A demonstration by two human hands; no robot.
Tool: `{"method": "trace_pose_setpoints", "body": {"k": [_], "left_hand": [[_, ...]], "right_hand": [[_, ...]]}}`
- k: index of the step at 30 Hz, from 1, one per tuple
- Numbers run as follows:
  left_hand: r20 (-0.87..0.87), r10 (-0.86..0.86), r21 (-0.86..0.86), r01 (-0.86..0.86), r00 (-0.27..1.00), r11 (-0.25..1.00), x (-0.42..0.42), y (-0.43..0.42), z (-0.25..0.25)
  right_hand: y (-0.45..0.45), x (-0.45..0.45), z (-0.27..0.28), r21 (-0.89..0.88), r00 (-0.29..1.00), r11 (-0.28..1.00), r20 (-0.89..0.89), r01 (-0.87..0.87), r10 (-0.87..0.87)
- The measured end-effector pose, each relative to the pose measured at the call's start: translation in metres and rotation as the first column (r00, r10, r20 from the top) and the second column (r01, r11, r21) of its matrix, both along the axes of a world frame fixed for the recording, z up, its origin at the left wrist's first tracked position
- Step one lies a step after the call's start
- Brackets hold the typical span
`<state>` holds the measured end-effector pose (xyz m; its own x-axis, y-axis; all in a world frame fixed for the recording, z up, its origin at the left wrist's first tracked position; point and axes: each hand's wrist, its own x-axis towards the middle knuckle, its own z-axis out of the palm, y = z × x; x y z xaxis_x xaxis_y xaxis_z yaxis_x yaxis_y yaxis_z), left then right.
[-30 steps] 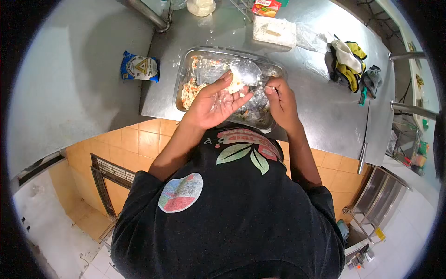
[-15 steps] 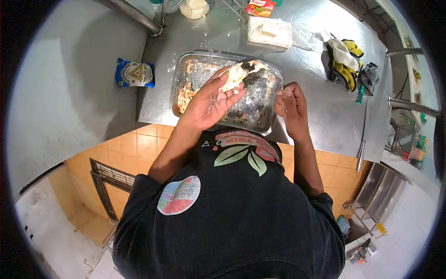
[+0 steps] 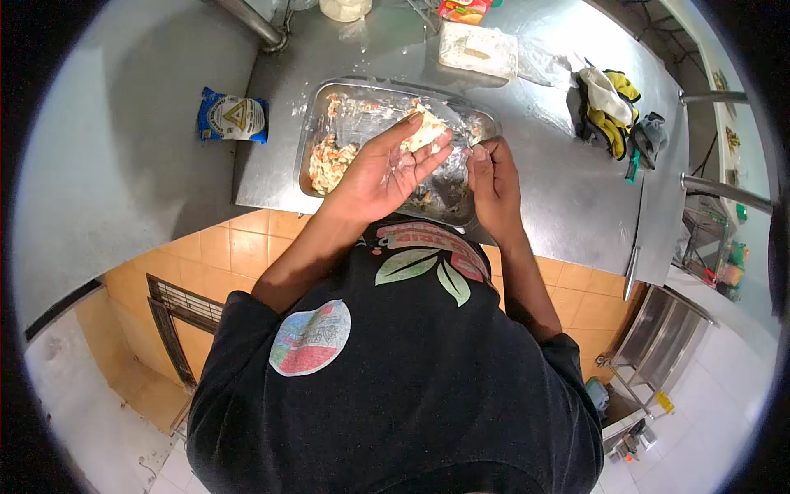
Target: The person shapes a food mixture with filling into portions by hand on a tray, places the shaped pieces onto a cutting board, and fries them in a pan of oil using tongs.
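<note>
My left hand [image 3: 385, 179] is turned palm up over the metal tray [image 3: 306, 140], its thumb and fingers around a pale, soft lump of dough [image 3: 425, 133]. White residue sticks to its palm and fingers. Close by on the right, my right hand [image 3: 496, 177] is closed in a pinch at the tray's right side; what its fingertips hold, if anything, is too small to make out. A chunky filling [image 3: 331, 163] with orange bits lies at the tray's left end. My hands hide part of the tray's middle.
A white-dusted rectangular container [image 3: 477, 51] stands behind the tray, beside a red packet [image 3: 465, 10] and a plastic bag [image 3: 547, 70]. Yellow-black gloves [image 3: 611, 115] lie to the right. A blue packet [image 3: 234, 116] sits left; a knife [image 3: 632, 273] rests near the right front edge.
My right hand has moved left, closer to my left hand, which has shifted slightly right. The dough looks more compact, no longer trailing off to the right. The whole view has shifted slightly.
</note>
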<state>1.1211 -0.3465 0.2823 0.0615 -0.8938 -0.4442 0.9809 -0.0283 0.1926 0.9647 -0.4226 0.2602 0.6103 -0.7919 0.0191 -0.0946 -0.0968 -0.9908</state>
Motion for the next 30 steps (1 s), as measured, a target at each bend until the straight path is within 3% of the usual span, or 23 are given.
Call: {"method": "trace_pose_setpoints", "body": {"k": [3, 6, 9, 18, 21, 24, 27, 30], "left_hand": [[-0.031, -0.008, -0.007, 0.008, 0.999, 1.000, 0.000, 0.003, 0.001], [-0.064, -0.052, -0.081, 0.047, 0.997, 0.996, 0.003, 0.006, -0.002], [-0.050, -0.085, -0.140, 0.077, 0.995, 0.987, 0.004, 0.007, 0.006], [-0.185, -0.207, -0.313, 0.143, 0.961, 0.939, 0.008, 0.009, -0.001], [-0.185, -0.144, -0.172, 0.112, 0.972, 0.979, 0.006, 0.010, 0.011], [-0.142, -0.138, -0.157, 0.115, 0.980, 0.981, 0.008, 0.011, 0.011], [-0.090, -0.147, -0.199, 0.127, 0.985, 0.972, 0.011, 0.013, 0.008], [-0.015, -0.170, -0.299, 0.158, 0.985, 0.941, 0.019, 0.017, -0.003]], "right_hand": [[-0.003, -0.005, -0.004, -0.181, 0.996, 0.983, -0.093, -0.011, -0.006], [-0.005, -0.010, 0.003, -0.472, 0.990, 0.881, -0.133, -0.019, -0.050], [-0.011, -0.020, 0.003, -0.485, 0.980, 0.872, -0.197, -0.070, -0.031], [-0.029, -0.033, 0.000, -0.724, 0.998, 0.688, -0.066, -0.046, -0.003], [-0.033, -0.037, 0.008, -0.767, 0.998, 0.639, -0.068, -0.054, 0.003], [-0.036, -0.046, 0.010, -0.685, 0.987, 0.718, -0.157, -0.122, 0.018], [-0.040, -0.052, 0.007, -0.714, 0.994, 0.695, -0.108, -0.082, 0.006], [-0.042, -0.060, 0.000, -0.642, 0.996, 0.766, -0.051, 0.025, -0.075]]}}
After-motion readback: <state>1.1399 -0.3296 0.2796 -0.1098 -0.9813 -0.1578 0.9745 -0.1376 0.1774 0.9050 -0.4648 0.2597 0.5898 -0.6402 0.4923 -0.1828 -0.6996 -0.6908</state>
